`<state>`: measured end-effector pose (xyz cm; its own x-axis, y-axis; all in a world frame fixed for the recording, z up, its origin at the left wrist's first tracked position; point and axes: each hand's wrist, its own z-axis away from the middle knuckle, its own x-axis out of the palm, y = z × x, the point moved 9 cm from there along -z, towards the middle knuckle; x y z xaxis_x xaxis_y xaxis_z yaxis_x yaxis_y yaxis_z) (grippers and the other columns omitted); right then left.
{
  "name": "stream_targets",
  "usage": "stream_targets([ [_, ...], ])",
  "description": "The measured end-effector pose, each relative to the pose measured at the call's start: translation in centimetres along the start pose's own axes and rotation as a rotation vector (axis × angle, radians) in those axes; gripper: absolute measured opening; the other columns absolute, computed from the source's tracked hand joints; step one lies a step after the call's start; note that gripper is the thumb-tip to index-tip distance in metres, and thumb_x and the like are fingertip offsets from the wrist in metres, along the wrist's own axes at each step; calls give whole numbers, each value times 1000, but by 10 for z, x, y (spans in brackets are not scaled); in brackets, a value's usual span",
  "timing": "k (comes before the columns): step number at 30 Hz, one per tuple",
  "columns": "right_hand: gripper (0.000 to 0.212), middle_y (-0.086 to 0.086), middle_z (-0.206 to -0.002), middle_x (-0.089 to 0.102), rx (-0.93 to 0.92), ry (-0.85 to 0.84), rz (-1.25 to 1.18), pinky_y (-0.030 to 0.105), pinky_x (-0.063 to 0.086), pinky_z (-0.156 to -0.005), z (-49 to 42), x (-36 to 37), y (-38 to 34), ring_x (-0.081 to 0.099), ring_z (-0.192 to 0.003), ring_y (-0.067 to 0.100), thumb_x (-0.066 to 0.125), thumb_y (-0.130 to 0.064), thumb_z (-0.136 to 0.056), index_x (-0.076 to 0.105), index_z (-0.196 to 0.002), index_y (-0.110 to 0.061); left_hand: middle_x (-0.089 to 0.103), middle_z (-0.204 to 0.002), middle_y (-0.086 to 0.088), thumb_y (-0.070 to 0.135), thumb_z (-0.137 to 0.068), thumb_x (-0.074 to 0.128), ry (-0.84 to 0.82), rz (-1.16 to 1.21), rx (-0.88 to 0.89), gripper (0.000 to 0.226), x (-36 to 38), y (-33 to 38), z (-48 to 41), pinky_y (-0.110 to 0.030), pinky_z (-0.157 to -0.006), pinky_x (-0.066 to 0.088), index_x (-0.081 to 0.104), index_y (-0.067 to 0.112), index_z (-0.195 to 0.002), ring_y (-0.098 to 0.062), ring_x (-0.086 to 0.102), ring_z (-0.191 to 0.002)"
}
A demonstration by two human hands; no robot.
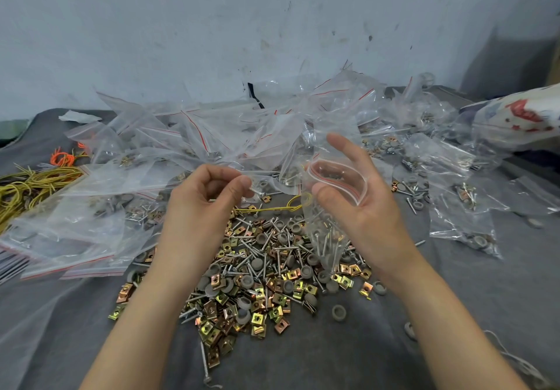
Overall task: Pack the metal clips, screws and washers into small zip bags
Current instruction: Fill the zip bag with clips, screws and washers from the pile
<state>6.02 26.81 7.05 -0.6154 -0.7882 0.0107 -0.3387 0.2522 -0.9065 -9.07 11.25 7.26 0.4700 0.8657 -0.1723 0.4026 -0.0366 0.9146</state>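
Head view: looking down across the grey surface, passing over the heap of filled bags along the back, then the loose pile of clips, screws and washers in the middle. Now holding the zip bag up above that pile in the right grip, fingers and thumb curled round its mouth and spreading it wide, with screws hanging in the bottom. Pinching a single screw in the left grip, thumb against fingertips, just beside the bag's mouth. Reading this as the feeding-in step. Best done by holding that mouth wide, leading the screw in over the lip, dropping rather than pushing, and avoiding jabbing the point through the thin film.
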Motion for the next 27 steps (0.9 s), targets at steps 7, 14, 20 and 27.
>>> stream_targets([
  [7, 58, -16, -108, 72, -2, -8, 5, 11, 49, -88, 1, 0, -1, 66, -110, 0, 66, -2, -95, 48, -140, -32, 75, -79, 7, 26, -89, 69, 13, 22, 9, 2, -1, 3, 0, -10, -65, 48, 69, 25, -90, -1, 65, -70],
  [14, 58, -12, -111, 71, -6, -14, 4, 11, 49, -87, 1, 0, -1, 65, -111, 0, 67, -3, -95, 48, -141, -32, 73, -88, 5, 22, -91, 69, 37, 51, 28, 15, -1, 15, 0, -16, -69, 52, 66, 31, -102, -5, 65, -78],
  [20, 60, -8, -112, 70, -8, -14, 11, 11, 49, -87, 0, 1, 0, 65, -111, 1, 67, -2, -95, 47, -144, -30, 73, -84, 10, 26, -88, 71, 67, 111, 113, 13, 5, 46, 2, -19, -73, 52, 66, 28, -99, -3, 65, -78],
  [27, 64, -8, -110, 69, -30, -30, 50, 17, 51, -90, 0, 8, 3, 65, -112, 9, 73, -10, -91, 47, -142, -39, 73, -89, 14, 19, -94, 66, -65, 45, 282, 17, 28, 86, 12, -17, -72, 52, 70, 35, -96, -1, 63, -79],
])
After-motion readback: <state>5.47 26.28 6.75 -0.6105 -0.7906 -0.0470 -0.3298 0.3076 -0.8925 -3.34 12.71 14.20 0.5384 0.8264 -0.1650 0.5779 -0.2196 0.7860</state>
